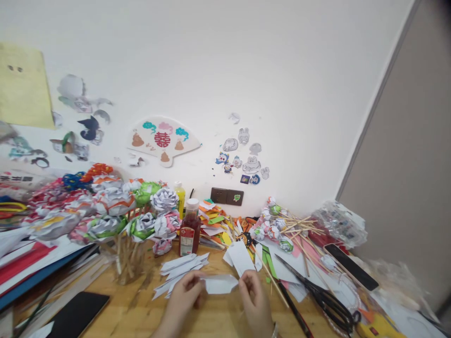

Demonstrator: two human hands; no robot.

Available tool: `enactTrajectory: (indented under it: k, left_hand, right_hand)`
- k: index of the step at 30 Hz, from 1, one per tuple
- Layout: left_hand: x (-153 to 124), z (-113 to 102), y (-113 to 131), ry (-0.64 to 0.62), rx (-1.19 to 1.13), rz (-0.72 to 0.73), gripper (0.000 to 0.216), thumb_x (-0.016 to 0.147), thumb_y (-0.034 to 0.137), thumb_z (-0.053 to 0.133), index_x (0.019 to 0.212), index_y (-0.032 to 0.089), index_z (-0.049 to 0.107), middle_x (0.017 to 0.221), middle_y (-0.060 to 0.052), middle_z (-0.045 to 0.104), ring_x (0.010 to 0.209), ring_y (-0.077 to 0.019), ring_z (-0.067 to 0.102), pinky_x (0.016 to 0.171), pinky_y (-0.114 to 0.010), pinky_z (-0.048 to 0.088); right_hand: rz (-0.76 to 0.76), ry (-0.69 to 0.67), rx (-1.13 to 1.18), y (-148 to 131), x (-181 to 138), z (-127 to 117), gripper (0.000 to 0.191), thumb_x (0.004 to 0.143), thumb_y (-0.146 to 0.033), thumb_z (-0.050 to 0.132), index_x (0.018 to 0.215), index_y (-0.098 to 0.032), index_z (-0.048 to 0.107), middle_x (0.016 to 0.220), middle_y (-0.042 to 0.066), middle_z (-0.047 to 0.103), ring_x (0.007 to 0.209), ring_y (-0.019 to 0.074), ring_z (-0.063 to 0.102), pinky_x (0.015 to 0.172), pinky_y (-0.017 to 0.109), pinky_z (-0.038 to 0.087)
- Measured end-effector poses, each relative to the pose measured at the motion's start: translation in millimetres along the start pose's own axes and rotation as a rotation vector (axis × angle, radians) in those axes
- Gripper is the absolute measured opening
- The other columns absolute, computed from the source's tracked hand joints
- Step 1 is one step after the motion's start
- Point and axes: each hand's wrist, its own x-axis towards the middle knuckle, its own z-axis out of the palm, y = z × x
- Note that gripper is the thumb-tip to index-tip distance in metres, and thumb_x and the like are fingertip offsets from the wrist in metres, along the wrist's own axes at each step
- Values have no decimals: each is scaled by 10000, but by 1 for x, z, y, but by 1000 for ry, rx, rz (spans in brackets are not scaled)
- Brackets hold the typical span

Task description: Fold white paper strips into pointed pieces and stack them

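Observation:
A small piece of white paper with slanted ends is stretched between my two hands, just above the wooden table. My left hand pinches its left end between thumb and fingers. At the right end, my right hand grips the paper the same way. Behind my left hand lies a loose pile of cut white paper strips. Flat white paper pieces rest beyond my right hand. A bottle with red contents and a white cap stands behind the strips.
Paper flowers on sticks stand in a clear container at left. Black scissors and a phone lie at right, near thin wooden sticks. A dark flat object sits front left. The wall closes off the back.

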Motion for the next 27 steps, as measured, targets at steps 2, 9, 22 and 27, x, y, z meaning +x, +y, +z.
enactTrajectory:
  k: [2,9,22,27]
  left_hand:
    - [-2,-1,3,-7,52,39,128,606,266,502,676,160,516,412,81,427,364,-86,392,372,-178,300]
    - [-8,3,3,-37,201,204,111,621,255,530,660,155,560,611,10,534,599,-145,494,562,-218,402]
    - [-8,13,-6,-256,91,-72,405,546,542,551,564,147,462,383,59,470,322,-73,404,355,-186,306]
    - [-13,15,1,-310,148,-71,444,502,586,548,518,153,453,362,65,441,318,-64,384,348,-179,276]
  right_hand:
    - [-66,39,-68,1,1,-2,80,761,-267,453,757,-187,458,661,-12,453,615,137,464,579,233,384]
    - [-255,-217,-241,-6,3,-2,51,751,-205,468,740,-187,515,708,25,530,702,167,487,638,270,380]
    - [43,-309,-7,6,-5,9,147,724,-147,466,850,-144,541,663,35,565,603,155,538,545,235,417]
    - [48,-314,-66,6,-4,10,112,699,-147,491,769,-131,577,603,25,550,559,151,521,514,231,399]
